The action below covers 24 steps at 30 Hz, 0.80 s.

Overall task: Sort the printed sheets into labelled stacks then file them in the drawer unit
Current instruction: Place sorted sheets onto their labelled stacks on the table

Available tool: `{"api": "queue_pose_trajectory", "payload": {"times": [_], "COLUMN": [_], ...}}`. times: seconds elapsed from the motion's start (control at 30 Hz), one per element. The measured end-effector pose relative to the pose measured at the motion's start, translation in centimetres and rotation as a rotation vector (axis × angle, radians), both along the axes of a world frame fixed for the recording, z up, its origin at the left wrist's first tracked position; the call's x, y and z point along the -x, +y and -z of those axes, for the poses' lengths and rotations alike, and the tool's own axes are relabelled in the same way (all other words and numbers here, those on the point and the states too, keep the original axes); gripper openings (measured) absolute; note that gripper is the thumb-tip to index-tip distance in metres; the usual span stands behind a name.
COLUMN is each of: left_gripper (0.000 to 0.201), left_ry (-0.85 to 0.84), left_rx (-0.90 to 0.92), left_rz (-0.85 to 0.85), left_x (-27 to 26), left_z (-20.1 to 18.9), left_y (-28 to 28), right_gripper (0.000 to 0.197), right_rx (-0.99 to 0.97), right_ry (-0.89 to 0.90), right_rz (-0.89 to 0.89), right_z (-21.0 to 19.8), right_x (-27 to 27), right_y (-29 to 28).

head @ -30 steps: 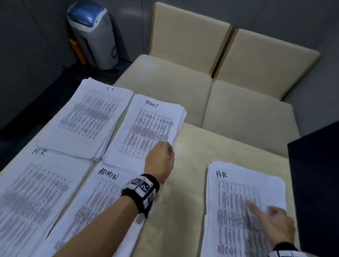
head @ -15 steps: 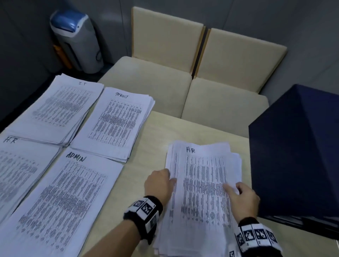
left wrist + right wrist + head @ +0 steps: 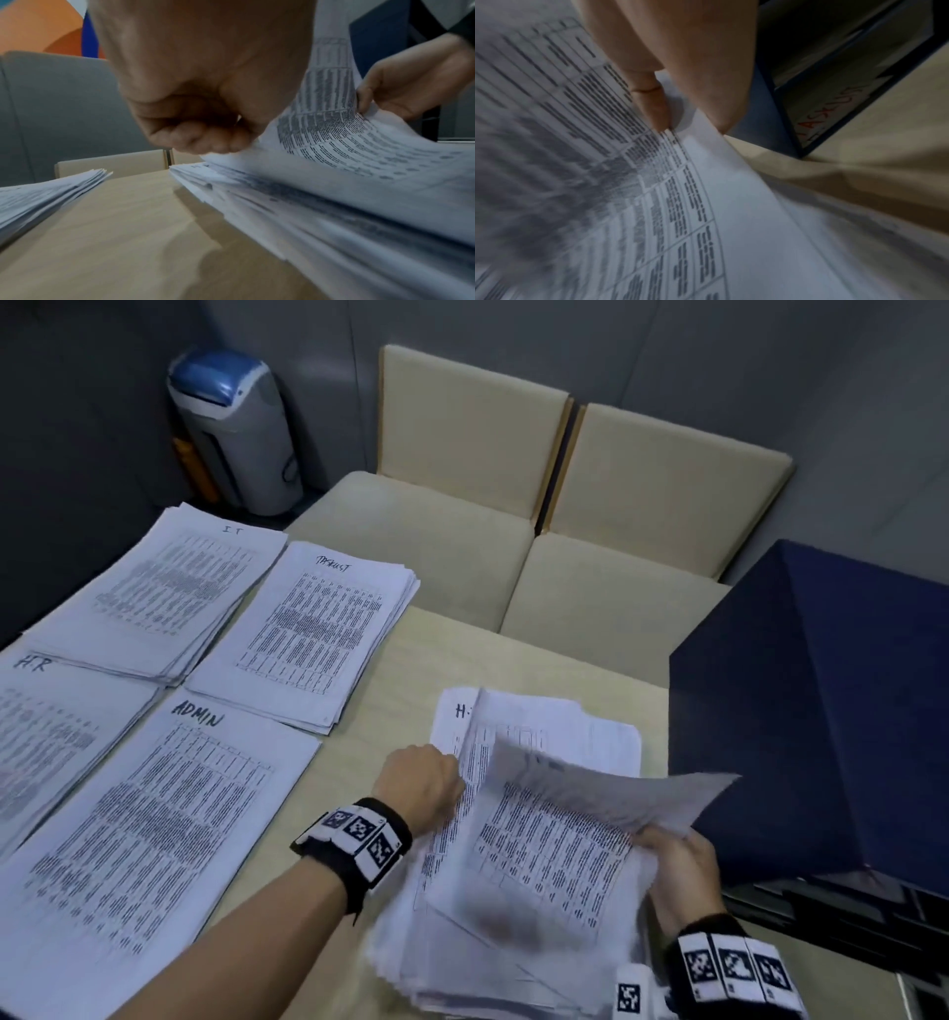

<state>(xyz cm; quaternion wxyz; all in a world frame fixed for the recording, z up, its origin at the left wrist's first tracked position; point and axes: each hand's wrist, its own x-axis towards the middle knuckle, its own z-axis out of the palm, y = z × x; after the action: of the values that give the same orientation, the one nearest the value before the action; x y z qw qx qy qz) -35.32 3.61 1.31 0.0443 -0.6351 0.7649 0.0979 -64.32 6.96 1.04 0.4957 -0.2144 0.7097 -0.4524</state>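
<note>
A loose pile of printed sheets (image 3: 518, 906) lies beside the dark blue drawer unit (image 3: 832, 711), its top sheets (image 3: 575, 793) lifted and curled.

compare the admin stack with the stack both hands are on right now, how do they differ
The ADMIN stack lies flat and squared; the stack being handled is fanned and ragged at its edges.
No hand touches the ADMIN stack; the right hand pinches lifted, curling sheets of the handled stack while the left hand rests, fingers curled, at its left edge.
The ADMIN label shows whole; the handled stack's label is partly covered.
Both are white printed tables on the same table.
</note>
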Motion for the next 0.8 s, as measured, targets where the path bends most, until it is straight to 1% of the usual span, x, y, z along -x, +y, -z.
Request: {"api": "queue_pose_trajectory", "payload": {"times": [0.03,0.1,0.13,0.17,0.2,0.27,0.3,0.37,0.4,0.43,0.47,0.5,0.53,0.57,0.6,0.63,0.7,0.77,0.8], "left_gripper": [0.028,0.022,0.022,0.023,0.025,0.024,0.023,0.029,0.033,0.033,0.028,0.019,0.012,0.015,0.021,0.029,0.042,0.039,0.036], "left_ry": [0.052,0.198,0.313,0.454,0.607,0.833,0.882,0.929,0.952,0.939,0.890,0.786,0.686,0.589,0.532,0.502,0.457,0.364,0.279], "left_rx": [0.004,0.037,0.049,0.049,0.046,-0.001,-0.022,-0.043,-0.035,0.001,0.070,0.121,0.124,0.076,0.012,-0.036,-0.028,-0.029,-0.044], "left_rz": [0.001,-0.069,-0.116,-0.162,-0.197,-0.225,-0.226,-0.255,-0.303,-0.383,-0.475,-0.561,-0.620,-0.665,-0.688,-0.692,-0.641,-0.534,-0.475], "left_x": [0.0,0.1,0.2,0.3,0.2,0.1,0.0,0.0,0.1,0.2,0.3,0.2,0.1,0.0,-0.1,-0.1,0.2,0.1,0.1], "left_z": [0.2,0.6,0.9,1.1,1.3,2.0,2.4,3.2,3.5,3.6,3.8,3.9,3.8,3.6,3.5,3.3,3.1,2.7,2.4], "left_y": [0.1,0.6,1.0,1.3,1.7,2.6,2.9,3.3,3.4,3.3,3.3,3.2,3.1,2.9,2.8,2.8,2.5,2.2,2.1], "right_gripper": [0.022,0.032,0.029,0.024,0.024,0.031,0.036,0.047,0.046,0.038,0.028,0.024,0.025,0.028,0.030,0.030,0.024,0.024,0.026], "right_rx": [-0.022,-0.044,-0.036,-0.020,-0.004,0.043,0.051,0.073,0.087,0.103,0.101,0.089,0.068,0.064,0.055,0.050,0.062,0.116,0.134], "right_ry": [-0.050,-0.149,-0.181,-0.210,-0.219,-0.358,-0.390,-0.339,-0.295,-0.239,-0.177,-0.111,-0.079,-0.074,-0.065,-0.039,-0.021,-0.110,-0.136], "right_rz": [0.008,-0.013,-0.035,-0.073,-0.106,-0.201,-0.215,-0.175,-0.164,-0.157,-0.132,-0.115,-0.091,-0.066,-0.051,-0.055,-0.096,-0.118,-0.132], "right_z": [0.4,0.5,0.5,0.1,-0.4,-1.5,-1.7,-1.3,-1.3,-0.8,-0.3,0.0,0.4,1.2,1.8,2.5,3.4,3.1,2.4], "right_x": [0.2,0.3,0.2,0.1,-0.3,-1.0,-1.3,-1.3,-1.4,-1.4,-1.3,-1.4,-1.5,-1.2,-1.1,-0.9,-0.9,-1.4,-1.8], "right_y": [-0.1,-0.1,-0.2,-0.3,-0.3,-0.3,-0.3,-0.3,-0.3,-0.3,-0.4,-0.5,-0.5,-0.5,-0.4,-0.4,-0.2,0.4,0.7]}}
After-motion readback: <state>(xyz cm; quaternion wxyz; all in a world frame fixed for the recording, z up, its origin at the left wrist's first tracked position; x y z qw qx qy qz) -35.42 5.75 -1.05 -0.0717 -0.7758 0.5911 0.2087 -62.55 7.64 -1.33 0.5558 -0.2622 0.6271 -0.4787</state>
